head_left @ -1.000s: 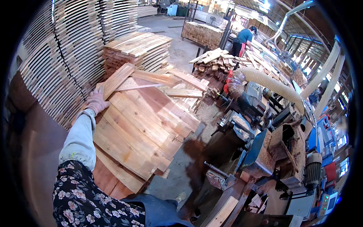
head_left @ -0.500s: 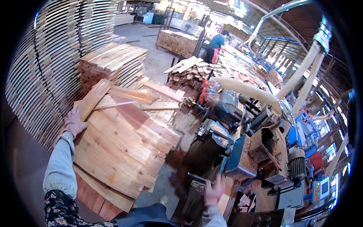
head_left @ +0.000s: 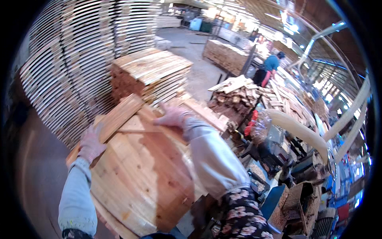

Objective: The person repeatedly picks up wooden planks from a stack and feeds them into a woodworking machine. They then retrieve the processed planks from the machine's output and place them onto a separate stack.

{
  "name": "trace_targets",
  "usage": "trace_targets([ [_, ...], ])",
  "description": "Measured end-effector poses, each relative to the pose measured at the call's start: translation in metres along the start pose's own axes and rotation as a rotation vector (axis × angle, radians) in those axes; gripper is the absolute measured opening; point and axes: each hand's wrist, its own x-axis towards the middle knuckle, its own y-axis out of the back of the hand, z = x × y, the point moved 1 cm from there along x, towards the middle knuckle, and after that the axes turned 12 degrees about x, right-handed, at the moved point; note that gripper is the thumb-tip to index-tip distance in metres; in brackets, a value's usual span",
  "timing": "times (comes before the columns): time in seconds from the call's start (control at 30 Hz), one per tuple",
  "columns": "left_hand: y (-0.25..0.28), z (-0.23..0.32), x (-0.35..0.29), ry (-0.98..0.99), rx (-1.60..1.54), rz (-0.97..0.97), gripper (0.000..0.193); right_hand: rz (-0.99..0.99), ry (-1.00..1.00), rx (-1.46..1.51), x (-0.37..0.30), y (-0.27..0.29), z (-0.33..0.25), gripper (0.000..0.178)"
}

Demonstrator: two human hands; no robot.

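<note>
My left hand (head_left: 92,144), in a pale glove, grips the near left side of a thick wooden board (head_left: 122,116) that lies slanted across a stack of boards. My right hand (head_left: 172,116) reaches across to a second narrow board (head_left: 146,114) beside it, with fingers apart and touching the wood. Under both lies a broad layer of planks (head_left: 127,175), partly shaded by my right arm. A thin light strip (head_left: 133,124) lies between the two boards.
Tall stacks of slats (head_left: 79,59) rise at the left. A lower board stack (head_left: 149,65) stands behind my hands. At the right are a machine with a sawdust-filled chute (head_left: 278,203) and a ribbed hose (head_left: 296,127). A person (head_left: 270,67) bends over a timber pile farther back.
My right hand has swung from the machine side at the lower right over to the boards. The left hand stays at the thick board. The view has shifted left.
</note>
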Motion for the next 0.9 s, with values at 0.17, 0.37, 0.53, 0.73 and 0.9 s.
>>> trace_targets([
  [0.17,-0.016,-0.027,0.007,0.091,-0.076,0.059,0.117,-0.086,0.014,0.075,-0.023,-0.019,-0.026,0.095],
  [0.37,0.001,-0.004,-0.026,0.047,-0.121,-0.128,0.129,0.16,-0.017,0.036,-0.105,-0.076,-0.02,0.08],
  [0.53,0.015,0.019,-0.067,0.007,-0.458,-0.18,0.128,0.235,-0.034,0.004,-0.143,-0.091,-0.018,0.084],
  [0.73,-0.049,-0.012,-0.052,0.021,-0.853,-0.097,0.122,0.27,-0.109,-0.053,-0.161,-0.093,-0.038,0.076],
  [0.9,-0.03,-0.032,-0.076,-0.152,-1.449,-0.26,0.101,0.384,-0.171,-0.016,-0.181,-0.12,-0.027,0.066],
])
